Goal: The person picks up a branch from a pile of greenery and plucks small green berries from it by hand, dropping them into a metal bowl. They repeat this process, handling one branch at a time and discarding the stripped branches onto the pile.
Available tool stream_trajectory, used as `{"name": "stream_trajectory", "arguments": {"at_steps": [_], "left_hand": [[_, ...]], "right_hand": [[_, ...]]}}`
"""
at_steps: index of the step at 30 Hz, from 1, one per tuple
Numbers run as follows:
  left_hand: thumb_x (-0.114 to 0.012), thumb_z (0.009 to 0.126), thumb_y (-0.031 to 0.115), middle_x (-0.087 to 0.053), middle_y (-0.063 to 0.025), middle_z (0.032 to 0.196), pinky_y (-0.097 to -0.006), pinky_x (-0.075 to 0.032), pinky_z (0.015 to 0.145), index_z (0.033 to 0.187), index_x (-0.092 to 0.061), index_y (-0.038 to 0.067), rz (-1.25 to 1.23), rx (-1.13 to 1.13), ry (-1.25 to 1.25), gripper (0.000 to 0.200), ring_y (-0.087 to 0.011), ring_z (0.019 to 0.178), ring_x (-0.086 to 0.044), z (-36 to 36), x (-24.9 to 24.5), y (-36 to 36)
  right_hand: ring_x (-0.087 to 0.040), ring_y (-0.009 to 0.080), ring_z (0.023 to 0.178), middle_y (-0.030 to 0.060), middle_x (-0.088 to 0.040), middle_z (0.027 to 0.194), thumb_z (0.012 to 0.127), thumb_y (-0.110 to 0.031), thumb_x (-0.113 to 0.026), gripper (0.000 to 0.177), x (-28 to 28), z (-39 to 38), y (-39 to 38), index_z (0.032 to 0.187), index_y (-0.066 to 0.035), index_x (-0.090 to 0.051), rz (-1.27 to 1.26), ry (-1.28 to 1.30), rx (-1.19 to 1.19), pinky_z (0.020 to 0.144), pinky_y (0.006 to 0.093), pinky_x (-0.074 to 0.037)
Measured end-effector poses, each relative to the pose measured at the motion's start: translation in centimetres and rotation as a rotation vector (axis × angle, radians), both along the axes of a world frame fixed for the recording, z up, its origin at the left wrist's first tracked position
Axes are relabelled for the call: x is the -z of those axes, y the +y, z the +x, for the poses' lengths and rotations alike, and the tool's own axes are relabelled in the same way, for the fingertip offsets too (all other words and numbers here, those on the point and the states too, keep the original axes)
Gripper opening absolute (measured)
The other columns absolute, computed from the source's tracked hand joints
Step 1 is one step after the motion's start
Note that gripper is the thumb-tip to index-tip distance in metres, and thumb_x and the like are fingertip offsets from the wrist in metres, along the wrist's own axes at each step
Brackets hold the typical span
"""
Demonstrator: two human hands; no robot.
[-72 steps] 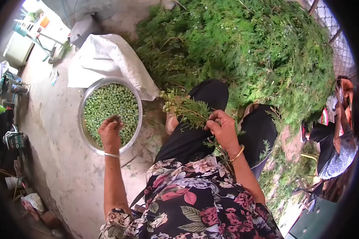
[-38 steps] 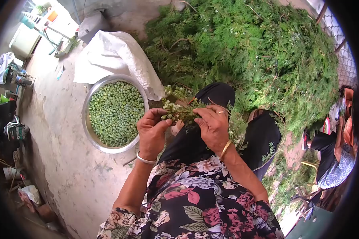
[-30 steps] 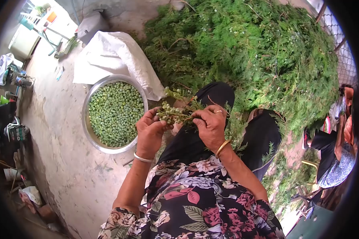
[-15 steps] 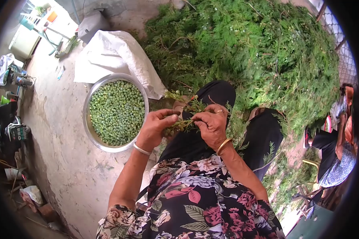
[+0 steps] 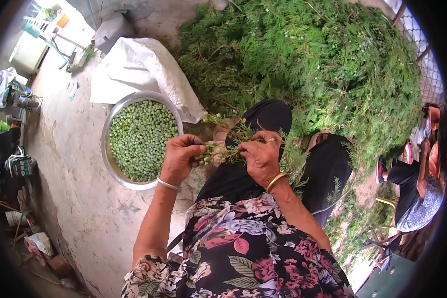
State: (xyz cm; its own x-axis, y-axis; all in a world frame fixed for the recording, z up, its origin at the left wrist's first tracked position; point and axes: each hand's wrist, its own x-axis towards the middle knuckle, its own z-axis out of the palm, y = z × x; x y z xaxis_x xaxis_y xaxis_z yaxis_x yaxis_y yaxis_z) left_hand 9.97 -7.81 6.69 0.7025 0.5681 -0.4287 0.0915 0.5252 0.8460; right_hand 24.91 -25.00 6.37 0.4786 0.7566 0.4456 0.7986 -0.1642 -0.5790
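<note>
My right hand (image 5: 263,156) is closed on a green conifer sprig (image 5: 228,152), above my black-trousered knee. Small pale-green cones show toward the sprig's left end. My left hand (image 5: 180,156) has its thumb and fingertips pinched together beside that end; whatever sits between them is too small to make out. Just left of it, a round metal basin (image 5: 143,186) rests on the floor. Many small green cones (image 5: 143,139) fill much of the basin.
A large heap of cut conifer branches (image 5: 303,64) spreads in front and to the right. Behind the basin lies a white sack (image 5: 141,64). Another person (image 5: 419,198) sits at the far right. Assorted household items line the left wall.
My left hand has shifted left toward the basin, and its fingers have drawn closer together. My right hand keeps the sprig in nearly the same place.
</note>
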Motion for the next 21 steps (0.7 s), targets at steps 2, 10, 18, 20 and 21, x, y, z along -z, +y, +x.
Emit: {"name": "stream_trajectory", "arguments": {"at_steps": [2,10,18,20,21], "left_hand": [[-0.065,0.075,-0.002,-0.060,-0.0020,0.065,-0.0190,-0.036,0.039,0.081,-0.064,-0.001,0.004,-0.035,0.016,0.006,-0.0067,0.048,-0.051,0.0,0.1,-0.5],[-0.061,0.078,-0.002,-0.060,-0.0072,0.064,-0.0196,-0.038,0.039,0.094,-0.062,-0.007,0.316,-0.439,0.073,0.017,-0.0098,0.045,-0.052,-5.7,3.9,4.8],[-0.059,0.088,0.012,-0.064,-0.0095,0.081,-0.0276,-0.054,0.055,0.114,-0.059,-0.002,1.695,0.075,0.799,0.029,-0.0152,0.069,-0.064,-13.9,7.7,9.7],[-0.060,0.089,0.014,-0.064,-0.0090,0.084,-0.0284,-0.057,0.063,0.111,-0.060,-0.003,0.450,-0.143,0.352,0.028,-0.0158,0.074,-0.064,-8.6,3.9,4.8],[-0.061,0.088,0.014,-0.063,-0.0089,0.086,-0.0279,-0.056,0.063,0.113,-0.058,-0.004,0.274,-0.155,0.159,0.031,-0.0154,0.074,-0.064,-6.4,2.9,2.4]], "right_hand": [[-0.055,0.0244,0.091,0.0007,-0.066,0.076,0.066,-0.003,-0.070,0.017,-0.1,0.0,0.0,0.079,-0.012,-0.066,-0.005,-0.004,-0.003,0.092,0.0441,-0.031],[-0.055,0.0241,0.090,0.0006,-0.065,0.075,0.067,-0.004,-0.069,0.017,0.1,0.3,-0.3,0.081,-0.012,-0.065,0.033,0.006,0.011,0.090,0.0435,-0.031],[-0.056,0.0236,0.087,0.0006,-0.064,0.074,0.066,-0.004,-0.069,0.017,-0.3,0.1,0.1,0.080,-0.012,-0.065,0.025,-0.023,0.032,0.088,0.0423,-0.032],[-0.056,0.0237,0.087,0.0006,-0.064,0.075,0.066,-0.003,-0.069,0.017,-0.2,0.0,0.1,0.080,-0.012,-0.065,0.022,-0.024,0.037,0.088,0.0424,-0.032],[-0.056,0.0237,0.087,0.0006,-0.064,0.075,0.066,-0.003,-0.069,0.017,-0.2,0.0,0.2,0.080,-0.012,-0.065,0.023,-0.025,0.042,0.088,0.0425,-0.032]]}}
